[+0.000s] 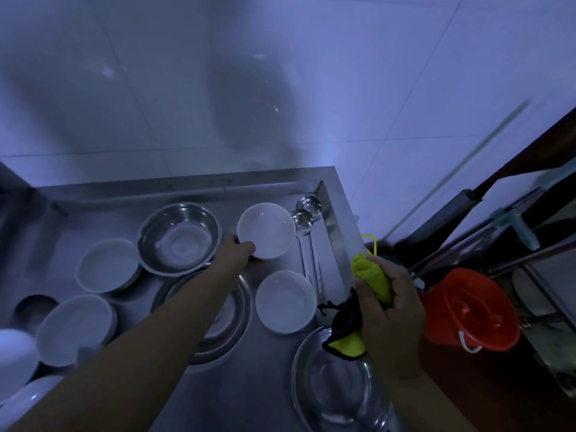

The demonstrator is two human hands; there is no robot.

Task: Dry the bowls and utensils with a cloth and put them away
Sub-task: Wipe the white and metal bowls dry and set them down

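the step in hand looked like the pick-up of the next bowl for drying. the left hand [237, 248] reached across the steel tabletop [199, 397] and had its fingers curled against the near left rim of a white bowl [266, 230] that stood upright near the far right corner; whether the bowl was already lifted or only touched could not be told, since the fingertips were hidden behind the rim. the right hand [385, 302] hung over the right edge of the tabletop with its fingers closed round a bunched yellow cloth [372, 277], whose dark-bordered tail hung down below the palm. just right of the held bowl lay two steel ladles [307, 222], side by side, bowls toward the far edge and handles running toward the near edge. just left of it sat a steel basin [178, 238], and a second white bowl [285, 300] stood nearer the person, close to the ladle handles. two more white bowls [107, 265] lay toward the left edge, a steel plate [240, 307] lay partly under the forearm, and another steel dish [338, 378] sat at the near right corner. an orange bucket [467, 310] hung off to the right, beyond the tabletop. by my judgement most of the task remained, as nearly everything was still laid out. the next move probably called for a firm grip on the rim, a lift clear of the basin and ladles, and bringing the bowl to the cloth, minding that a wet bowl could slip.
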